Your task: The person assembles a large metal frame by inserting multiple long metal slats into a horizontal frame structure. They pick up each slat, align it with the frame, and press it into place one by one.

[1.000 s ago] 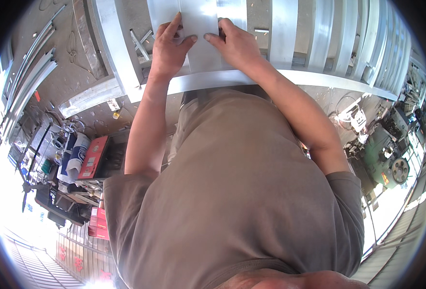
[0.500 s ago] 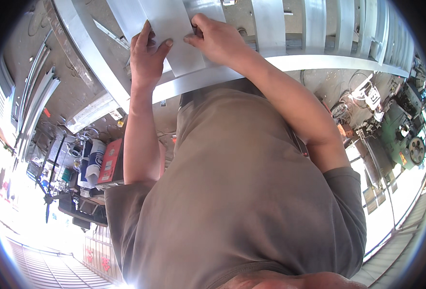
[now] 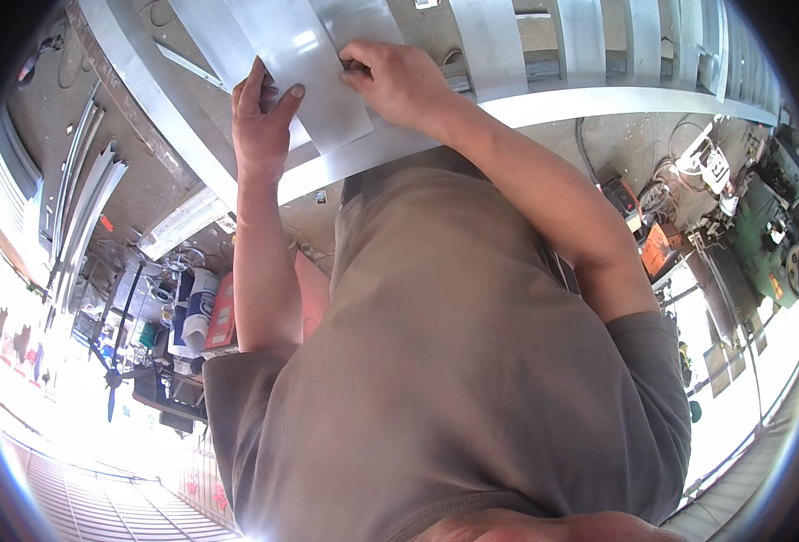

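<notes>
Both hands grip one flat strip of shiny sheet metal (image 3: 314, 68) near the top of the view. The left hand (image 3: 262, 122) clasps the strip's left edge, its thumb lying across the bright face and its fingers curled behind. The right hand (image 3: 398, 79) pinches the strip's right edge, thumb and forefinger pressed together on the metal and the knuckles raised. The two hands sit close together, with only the width of the strip between them.

The strip lies slanted across a long metal rail (image 3: 598, 104), which runs from the middle of the view off to the right. A second rail (image 3: 146, 99) meets it at an angle and runs up to the left. Several upright metal bars (image 3: 580, 41) rise from the long rail, side by side with gaps between them. Whether the strip rests on the rail or is held just clear of it is hard to say from this bent view.

Below the hands, the person's grey-brown shirt (image 3: 454, 379) fills the middle of the picture. On the concrete floor (image 3: 65, 108) to the left lies a bundle of long metal sections (image 3: 83, 212). An orange machine (image 3: 657, 248) with cables stands on the floor at the right, well apart from the hands.
</notes>
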The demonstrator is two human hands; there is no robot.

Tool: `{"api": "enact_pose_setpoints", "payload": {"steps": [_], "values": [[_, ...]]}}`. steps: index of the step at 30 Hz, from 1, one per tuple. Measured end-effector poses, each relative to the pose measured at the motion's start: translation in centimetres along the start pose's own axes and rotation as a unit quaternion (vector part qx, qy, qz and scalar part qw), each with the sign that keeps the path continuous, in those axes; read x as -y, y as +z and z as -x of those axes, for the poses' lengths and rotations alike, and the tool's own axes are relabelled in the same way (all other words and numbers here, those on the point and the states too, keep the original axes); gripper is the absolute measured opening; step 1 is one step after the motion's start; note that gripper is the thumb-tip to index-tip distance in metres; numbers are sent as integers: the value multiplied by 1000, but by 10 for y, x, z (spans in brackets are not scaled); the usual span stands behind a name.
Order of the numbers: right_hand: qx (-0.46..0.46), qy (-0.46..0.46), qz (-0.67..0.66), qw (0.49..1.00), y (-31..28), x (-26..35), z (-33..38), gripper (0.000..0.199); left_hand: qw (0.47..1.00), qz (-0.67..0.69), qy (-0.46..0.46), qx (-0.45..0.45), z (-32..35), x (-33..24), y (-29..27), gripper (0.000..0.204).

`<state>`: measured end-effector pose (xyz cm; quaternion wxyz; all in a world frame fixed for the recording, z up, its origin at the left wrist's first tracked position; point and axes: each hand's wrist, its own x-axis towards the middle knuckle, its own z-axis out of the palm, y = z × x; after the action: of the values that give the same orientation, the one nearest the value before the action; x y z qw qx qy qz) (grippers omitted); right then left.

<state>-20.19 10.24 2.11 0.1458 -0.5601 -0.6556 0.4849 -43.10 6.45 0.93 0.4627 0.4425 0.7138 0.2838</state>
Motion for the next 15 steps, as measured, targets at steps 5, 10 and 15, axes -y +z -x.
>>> {"api": "enact_pose_setpoints", "payload": {"steps": [5,10,15], "values": [[-6,-2,7,1000,3,-2,0,23,1000,1,4,4,-2,0,-1,71],[-13,-24,15,1000,4,-2,0,22,1000,-3,1,8,-3,0,-2,70],[-11,-30,32,999,4,-2,1,19,1000,-18,8,9,-2,-1,-3,69]]}}
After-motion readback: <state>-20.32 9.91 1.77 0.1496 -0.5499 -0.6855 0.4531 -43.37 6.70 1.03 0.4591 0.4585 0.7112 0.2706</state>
